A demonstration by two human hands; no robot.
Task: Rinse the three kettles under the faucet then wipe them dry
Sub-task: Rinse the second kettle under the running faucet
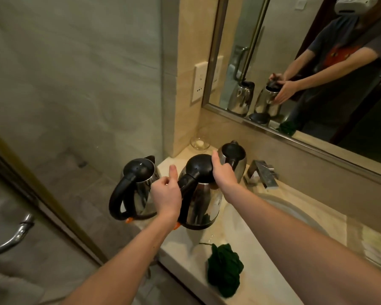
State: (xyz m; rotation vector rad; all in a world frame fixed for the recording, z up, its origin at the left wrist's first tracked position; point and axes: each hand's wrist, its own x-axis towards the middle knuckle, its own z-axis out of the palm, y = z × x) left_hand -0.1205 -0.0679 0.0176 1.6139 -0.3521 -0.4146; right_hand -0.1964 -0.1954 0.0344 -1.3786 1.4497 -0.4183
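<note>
Three steel kettles with black lids and handles stand on the pale stone counter (246, 249), left of the sink. The left kettle (141, 188) is at the counter's end. The middle kettle (203, 201) is the nearest, and the back kettle (234, 158) stands by the wall. My left hand (166, 195) curls around the middle kettle's handle, thumb raised. My right hand (222, 175) grips the rim of that kettle's lid from above. The chrome faucet (262, 172) is just right of the back kettle, with no water running. A dark green cloth (224, 269) lies crumpled near the counter's front edge.
The oval sink basin (299, 214) lies under my right forearm. A small glass dish (199, 143) sits in the back corner. A mirror (317, 62) runs along the wall. A glass shower door with a chrome handle (11, 236) stands to the left.
</note>
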